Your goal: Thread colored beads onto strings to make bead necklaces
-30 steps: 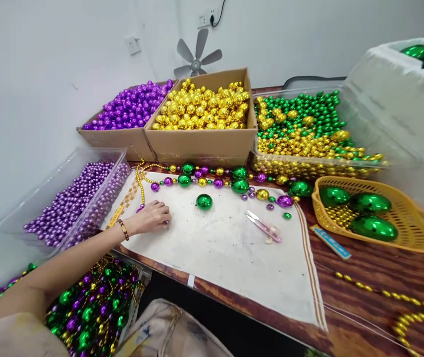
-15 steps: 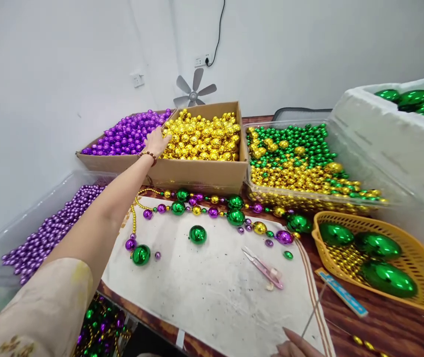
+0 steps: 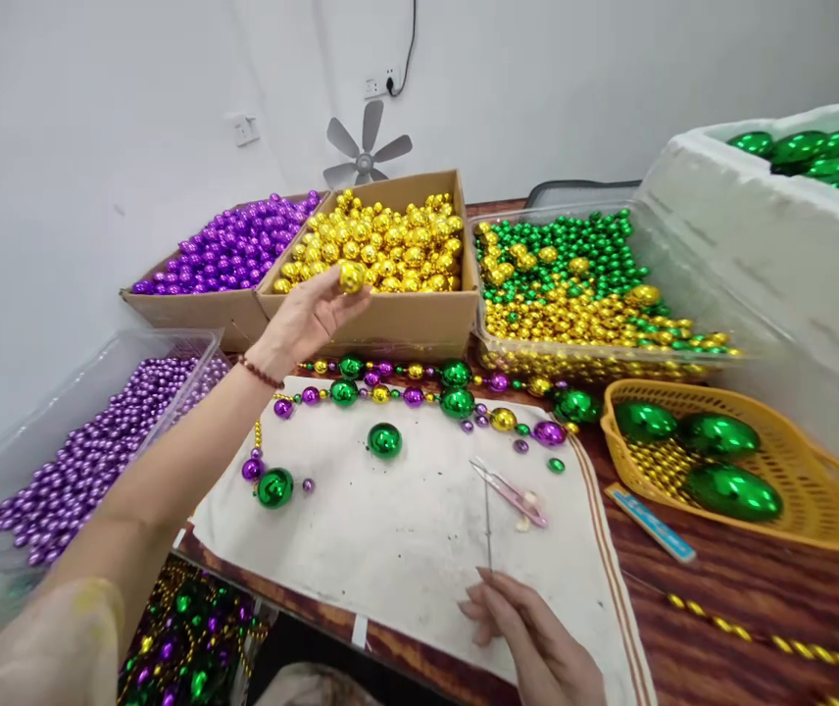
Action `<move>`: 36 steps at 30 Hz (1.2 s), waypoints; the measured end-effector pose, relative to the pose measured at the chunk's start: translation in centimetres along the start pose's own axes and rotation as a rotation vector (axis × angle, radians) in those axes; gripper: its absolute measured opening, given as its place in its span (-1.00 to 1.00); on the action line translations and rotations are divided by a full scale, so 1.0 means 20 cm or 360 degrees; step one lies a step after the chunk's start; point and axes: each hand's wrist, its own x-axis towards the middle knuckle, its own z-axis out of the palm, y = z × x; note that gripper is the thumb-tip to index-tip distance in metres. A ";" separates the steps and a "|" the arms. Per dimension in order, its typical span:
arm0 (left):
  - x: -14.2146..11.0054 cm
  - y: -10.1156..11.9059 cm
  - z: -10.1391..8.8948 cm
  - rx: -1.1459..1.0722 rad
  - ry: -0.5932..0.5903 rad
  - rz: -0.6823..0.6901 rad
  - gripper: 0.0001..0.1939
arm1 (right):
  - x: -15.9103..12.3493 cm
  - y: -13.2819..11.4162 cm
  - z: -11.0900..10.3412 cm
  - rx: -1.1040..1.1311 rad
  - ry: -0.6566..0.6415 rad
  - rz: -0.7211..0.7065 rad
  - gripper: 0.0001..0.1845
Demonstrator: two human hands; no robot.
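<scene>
Had a gold bead (image 3: 350, 277) pinched at the fingertips of the left hand (image 3: 308, 319), before the near wall of the gold-bead carton (image 3: 419, 324). Had a thin rod (image 3: 488, 520) gripped between the bunched fingertips of the right hand (image 3: 529, 632), over the near right of the white cloth (image 3: 390, 549), long axis running toward the far side. Marked as the main relation: gold bead far and left of the rod's free end, well apart; looked round, without clear long axis; held in the left hand, well away from the right. Further out, found a large green bead (image 3: 384, 440) lying loose on the cloth, and pink-handled snips (image 3: 518, 500) far of the right hand, overlapped in view by the rod; could not tell whether touching. Beyond, noted bead strands (image 3: 414, 396) along the cloth's far edge; at right, a yellow basket (image 3: 816, 500).
</scene>
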 end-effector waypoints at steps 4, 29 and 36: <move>-0.47 -0.13 0.24 -0.0084 -0.0252 -0.0144 -0.67 | -0.03 -0.05 0.08 0.0049 -0.0048 -0.0242 -0.73; -0.89 -0.27 0.41 -0.0188 -0.0124 -0.0163 -0.66 | -0.21 0.06 0.12 -0.0058 -0.0072 -0.0318 -0.78; -0.90 -0.26 0.44 -0.0356 -0.0115 -0.0306 -0.67 | -0.19 0.08 0.15 -0.0061 -0.0076 -0.0274 -0.78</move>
